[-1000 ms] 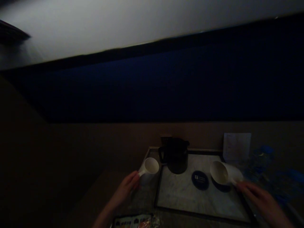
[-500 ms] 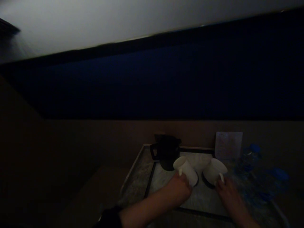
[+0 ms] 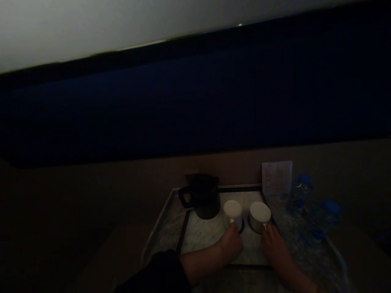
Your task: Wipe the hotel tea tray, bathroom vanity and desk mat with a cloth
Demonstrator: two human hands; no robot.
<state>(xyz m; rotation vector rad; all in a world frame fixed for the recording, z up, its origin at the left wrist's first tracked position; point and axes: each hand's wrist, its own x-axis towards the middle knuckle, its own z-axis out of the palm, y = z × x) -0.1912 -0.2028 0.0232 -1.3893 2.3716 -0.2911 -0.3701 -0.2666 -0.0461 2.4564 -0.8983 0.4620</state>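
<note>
Two white mugs stand side by side and upright on a pale marbled tray with a dark border [image 3: 201, 240]. My left hand [image 3: 232, 243] is closed on the handle of the left mug [image 3: 233, 211]. The handle of the right mug [image 3: 260, 215] is in the fingers of my right hand [image 3: 273, 242]. A dark ring shows at the base of each mug. Just left of the mugs sits a dark kettle [image 3: 206, 199], its handle pointing left. The scene is very dim, so finger details are hard to make out.
Two clear bottles with blue caps, one farther back [image 3: 299, 195] and one nearer [image 3: 324, 221], stand to the right. A printed card [image 3: 277, 178] leans against the wall behind. The marbled tabletop [image 3: 163, 224] has a raised edge. A dark blue panel [image 3: 195, 101] spans the wall above.
Both mugs were tilted and are now upright on the tray, my hands still at their handles. The view has shifted, so the kettle, card and bottles appear farther left.
</note>
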